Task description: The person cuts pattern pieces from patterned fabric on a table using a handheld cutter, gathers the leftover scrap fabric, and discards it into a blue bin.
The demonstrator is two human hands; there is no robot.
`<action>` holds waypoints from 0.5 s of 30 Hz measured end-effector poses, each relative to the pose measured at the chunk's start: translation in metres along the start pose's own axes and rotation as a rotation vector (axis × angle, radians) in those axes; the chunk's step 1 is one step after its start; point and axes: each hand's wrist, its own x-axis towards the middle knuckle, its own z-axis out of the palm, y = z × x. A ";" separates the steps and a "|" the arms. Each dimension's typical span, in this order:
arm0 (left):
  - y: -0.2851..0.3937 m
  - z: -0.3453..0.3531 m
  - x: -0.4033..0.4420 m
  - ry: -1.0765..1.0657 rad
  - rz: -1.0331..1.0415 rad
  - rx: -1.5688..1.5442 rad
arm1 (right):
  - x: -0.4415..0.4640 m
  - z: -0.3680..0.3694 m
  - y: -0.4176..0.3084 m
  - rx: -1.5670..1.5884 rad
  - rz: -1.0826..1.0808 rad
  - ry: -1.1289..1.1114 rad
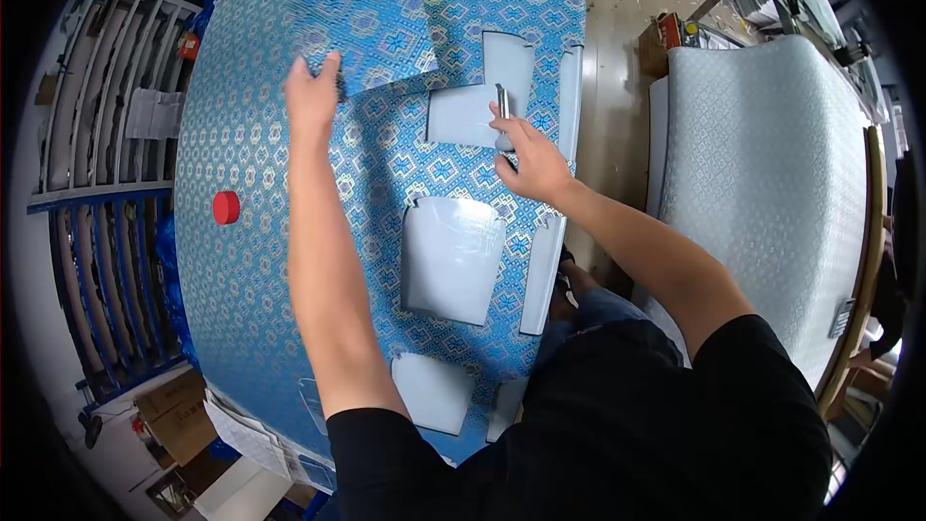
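My left hand [314, 101] pinches the near-left corner of a cut piece of blue patterned sheet [381, 34], lifted and slightly blurred over the table. A larger sheet of the same pattern [260, 260] covers the worktable. In my right hand [533, 162] is what looks like a utility knife [503, 101], its metal end pointing away from me. Below that hand are two cut-outs showing a pale grey surface, a squarish one [458, 116] and a taller one [508, 63]. Closer to me is a large pale cut-out [451, 260] with a curled upper edge.
A red round object [227, 207] sits on the sheet at left. Another pale cut-out [432, 394] lies near my body, with narrow strips [542, 275] along the right edge. Metal racks [111, 106] stand left; a table with a pale quilted-looking cover [748, 164] stands right.
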 end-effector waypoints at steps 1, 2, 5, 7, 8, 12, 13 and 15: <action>-0.016 0.022 0.011 -0.032 -0.064 0.168 | 0.001 0.000 0.001 -0.018 0.001 -0.003; -0.031 0.045 0.017 -0.061 -0.126 0.337 | 0.001 0.000 0.002 -0.037 0.002 -0.008; -0.020 0.101 0.002 -0.269 -0.296 0.854 | 0.002 -0.002 0.000 -0.032 0.003 0.008; -0.030 0.120 -0.001 -0.197 -0.296 0.843 | 0.002 -0.002 -0.001 -0.011 0.005 0.014; -0.037 0.127 0.000 -0.116 -0.301 0.834 | 0.002 -0.001 0.000 -0.016 0.009 0.020; -0.021 0.119 0.014 -0.441 -0.572 0.679 | 0.002 -0.002 -0.003 -0.042 -0.007 0.026; -0.036 0.124 0.011 -0.439 -0.566 0.674 | 0.001 -0.003 -0.005 -0.030 0.020 0.002; -0.065 0.130 -0.012 -0.038 -0.418 0.387 | 0.002 -0.002 -0.003 -0.042 -0.008 0.013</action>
